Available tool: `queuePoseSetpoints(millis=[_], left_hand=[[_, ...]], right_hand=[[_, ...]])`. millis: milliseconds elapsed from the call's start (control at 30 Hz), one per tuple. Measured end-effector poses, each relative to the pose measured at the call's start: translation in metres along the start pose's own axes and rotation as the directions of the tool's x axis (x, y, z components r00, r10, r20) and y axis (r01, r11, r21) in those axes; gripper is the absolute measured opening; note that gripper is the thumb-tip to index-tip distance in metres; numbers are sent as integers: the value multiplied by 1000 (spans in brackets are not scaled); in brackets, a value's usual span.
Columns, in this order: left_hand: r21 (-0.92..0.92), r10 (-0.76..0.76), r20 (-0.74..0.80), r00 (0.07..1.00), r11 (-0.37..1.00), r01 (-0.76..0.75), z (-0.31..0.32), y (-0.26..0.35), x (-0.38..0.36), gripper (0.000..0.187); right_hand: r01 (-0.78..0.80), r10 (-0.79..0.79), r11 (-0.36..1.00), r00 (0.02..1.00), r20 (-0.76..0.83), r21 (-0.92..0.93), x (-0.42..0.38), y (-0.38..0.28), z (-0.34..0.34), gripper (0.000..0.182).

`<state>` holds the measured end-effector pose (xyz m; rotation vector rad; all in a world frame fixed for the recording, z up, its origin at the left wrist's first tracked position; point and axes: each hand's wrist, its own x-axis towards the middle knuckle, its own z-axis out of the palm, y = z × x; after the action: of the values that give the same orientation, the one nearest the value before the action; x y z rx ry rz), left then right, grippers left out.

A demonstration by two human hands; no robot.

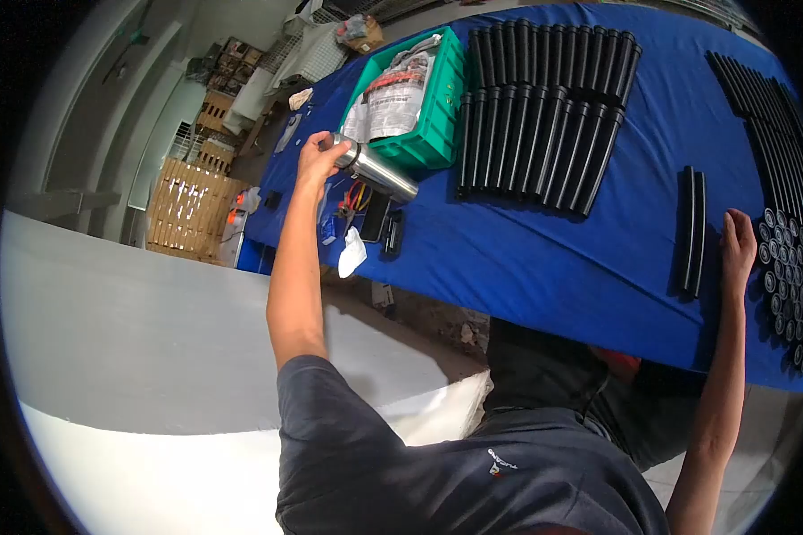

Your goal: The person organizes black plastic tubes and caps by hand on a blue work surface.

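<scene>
My left hand (pixel 317 162) grips the top end of a steel thermos flask (pixel 382 171), its fingers closed round the dark collar. The flask is tilted, with its base toward the lower right, beside the green crate (pixel 433 147). My right hand (pixel 738 245) rests on the blue cloth at the right with fingers stretched out, holding nothing that I can see. It lies between two black tubes (pixel 691 232) and a cluster of round, dark end pieces (pixel 783 276).
Two rows of black tubes (pixel 544 116) lie beside the crate, which holds newspaper (pixel 393 102). Thin black rods (pixel 767 134) lie at the far right. Pliers (pixel 357 198), a phone (pixel 375 218) and a white tissue (pixel 352 254) sit near the table's front left edge.
</scene>
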<state>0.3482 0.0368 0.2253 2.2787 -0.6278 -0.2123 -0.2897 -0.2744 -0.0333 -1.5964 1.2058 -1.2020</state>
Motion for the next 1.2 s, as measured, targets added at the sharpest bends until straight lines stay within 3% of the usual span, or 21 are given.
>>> queuePoseSetpoints(millis=[233,467,567,667,767,867,967,1167,1200], left_hand=[[6,33,214,976,999,-35,-16,3,12,68],[-40,-9,291,957,999,22,-20,10,7,62],[-53,5,366,930,998,16,-25,1,21,71],[56,41,332,943,996,-63,-24,13,12,82],[180,-75,108,991,982,55,-13,44,-3,95],[558,-38,-12,999,829,39,-21,13,42,98],[459,-75,50,996,887,44,-17,34,19,96],[319,99,313,945,926,-203,-30,26,25,96],[321,86,257,963,932,-169,-28,27,24,96]], right_hand=[[-2,1,1000,1000,7,26,0,0,0,22],[8,-8,999,1000,-1,36,-1,-2,1,20],[3,-3,999,1000,6,44,-2,-4,1,20],[9,-9,999,1000,0,37,-2,-7,2,20],[3,-4,1000,1000,16,30,-4,-11,0,20],[-6,6,999,1000,17,37,-3,-10,1,20],[-4,3,1000,1000,7,26,-3,-9,0,20],[3,-3,1000,1000,5,-5,-3,-12,1,21],[11,-11,1000,1000,1,-10,-3,-12,1,21]])
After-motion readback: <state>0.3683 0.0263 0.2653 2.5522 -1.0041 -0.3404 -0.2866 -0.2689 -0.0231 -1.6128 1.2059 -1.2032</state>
